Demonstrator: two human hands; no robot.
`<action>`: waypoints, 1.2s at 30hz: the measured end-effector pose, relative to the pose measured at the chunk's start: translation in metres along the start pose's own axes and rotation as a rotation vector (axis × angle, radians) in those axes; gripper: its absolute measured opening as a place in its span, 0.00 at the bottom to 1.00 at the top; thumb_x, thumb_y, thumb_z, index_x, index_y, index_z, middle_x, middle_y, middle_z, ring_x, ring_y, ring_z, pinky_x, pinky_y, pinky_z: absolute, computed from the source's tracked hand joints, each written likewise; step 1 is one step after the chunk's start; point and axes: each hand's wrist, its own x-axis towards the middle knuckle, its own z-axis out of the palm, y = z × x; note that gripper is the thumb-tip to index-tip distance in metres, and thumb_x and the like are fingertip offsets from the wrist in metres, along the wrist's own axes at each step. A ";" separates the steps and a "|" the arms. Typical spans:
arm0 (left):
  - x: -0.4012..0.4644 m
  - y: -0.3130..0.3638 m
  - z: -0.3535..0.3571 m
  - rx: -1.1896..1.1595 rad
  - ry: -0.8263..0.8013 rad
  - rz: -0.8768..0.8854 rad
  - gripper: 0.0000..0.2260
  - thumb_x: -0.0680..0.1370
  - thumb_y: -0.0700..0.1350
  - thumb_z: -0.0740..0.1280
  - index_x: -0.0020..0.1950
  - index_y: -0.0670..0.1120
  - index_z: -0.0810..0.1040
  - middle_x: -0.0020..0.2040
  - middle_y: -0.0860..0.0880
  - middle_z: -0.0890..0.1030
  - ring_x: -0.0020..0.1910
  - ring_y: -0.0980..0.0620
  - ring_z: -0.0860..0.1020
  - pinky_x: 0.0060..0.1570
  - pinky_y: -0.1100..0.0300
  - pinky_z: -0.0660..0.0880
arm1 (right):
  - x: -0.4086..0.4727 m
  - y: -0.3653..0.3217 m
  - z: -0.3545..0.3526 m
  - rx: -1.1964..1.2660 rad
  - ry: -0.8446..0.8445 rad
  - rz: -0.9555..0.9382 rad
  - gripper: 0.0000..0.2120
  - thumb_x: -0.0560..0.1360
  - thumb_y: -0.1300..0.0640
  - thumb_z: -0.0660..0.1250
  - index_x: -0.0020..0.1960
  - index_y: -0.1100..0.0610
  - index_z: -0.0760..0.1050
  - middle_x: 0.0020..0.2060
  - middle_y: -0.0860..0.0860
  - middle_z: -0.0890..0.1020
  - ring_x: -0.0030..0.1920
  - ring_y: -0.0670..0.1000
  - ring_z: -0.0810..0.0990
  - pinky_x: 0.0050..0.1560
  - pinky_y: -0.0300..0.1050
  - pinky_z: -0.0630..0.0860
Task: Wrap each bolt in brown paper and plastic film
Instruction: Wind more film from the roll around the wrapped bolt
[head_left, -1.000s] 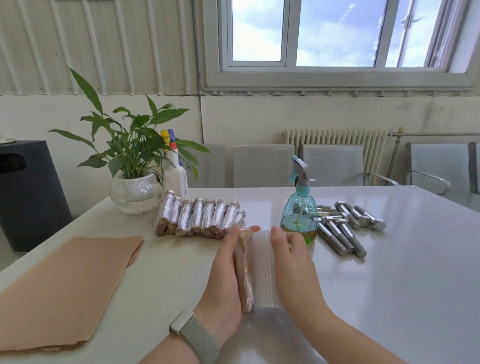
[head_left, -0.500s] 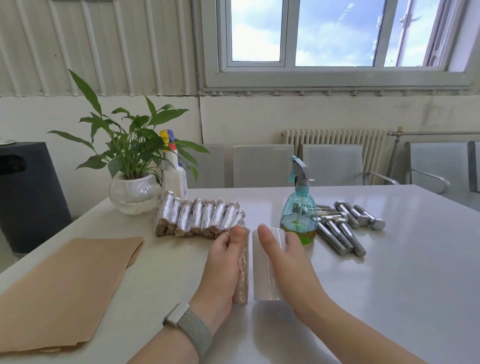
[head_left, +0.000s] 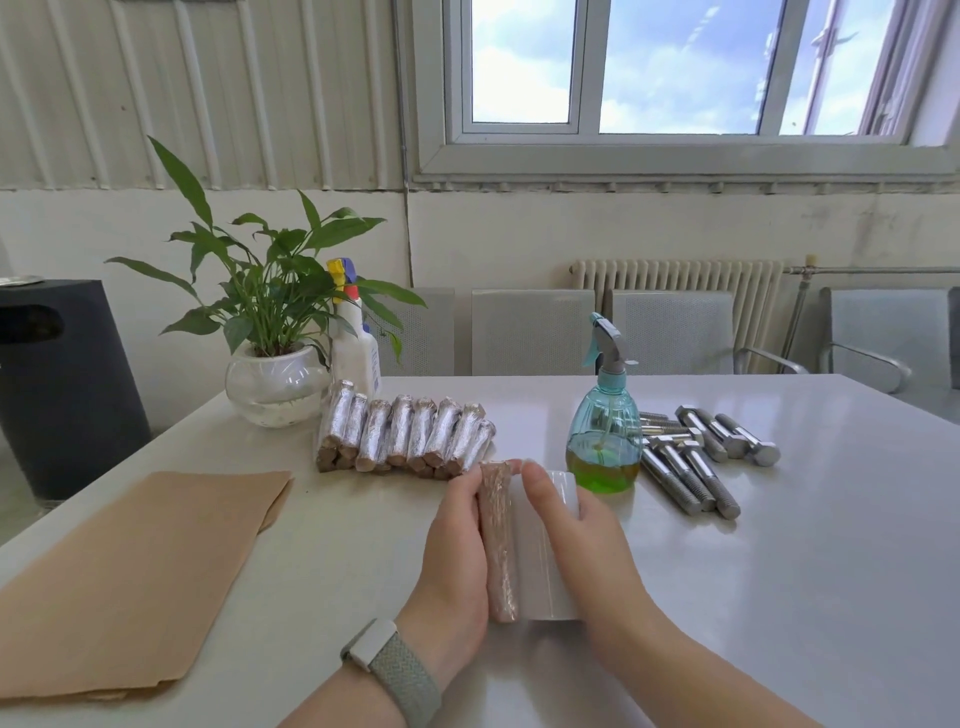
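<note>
White table (head_left: 779, 597): both hands press bolt (head_left: 497, 545) and film roll (head_left: 540, 561), palms hiding their sides.

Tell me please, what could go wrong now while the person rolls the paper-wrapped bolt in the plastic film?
1. The spray bottle stands close behind the right hand; a push forward might tip it.
2. The wrapped bolt lies right beside the film roll, so the film may wrinkle or cling to itself.
3. The left hand rolls toward the finished bolts and could knock that row.
</note>
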 end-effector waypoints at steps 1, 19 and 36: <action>0.002 0.000 -0.001 0.060 0.016 0.051 0.17 0.82 0.55 0.59 0.55 0.46 0.83 0.53 0.42 0.84 0.53 0.44 0.83 0.48 0.51 0.81 | 0.001 -0.002 -0.002 0.053 -0.046 0.032 0.28 0.65 0.30 0.68 0.53 0.50 0.81 0.45 0.47 0.86 0.47 0.48 0.85 0.55 0.54 0.80; -0.003 0.006 -0.004 -0.050 0.004 -0.058 0.27 0.73 0.65 0.70 0.60 0.46 0.79 0.56 0.40 0.83 0.55 0.40 0.82 0.54 0.42 0.79 | -0.001 -0.004 0.001 0.020 -0.013 -0.057 0.41 0.60 0.22 0.63 0.49 0.59 0.75 0.38 0.51 0.81 0.40 0.50 0.81 0.46 0.49 0.76; 0.008 0.005 -0.007 0.418 0.140 0.396 0.23 0.68 0.63 0.69 0.52 0.48 0.73 0.40 0.54 0.84 0.40 0.57 0.82 0.38 0.67 0.76 | 0.002 -0.004 -0.003 0.179 -0.065 0.032 0.22 0.75 0.33 0.60 0.45 0.50 0.81 0.43 0.53 0.86 0.44 0.52 0.85 0.49 0.52 0.80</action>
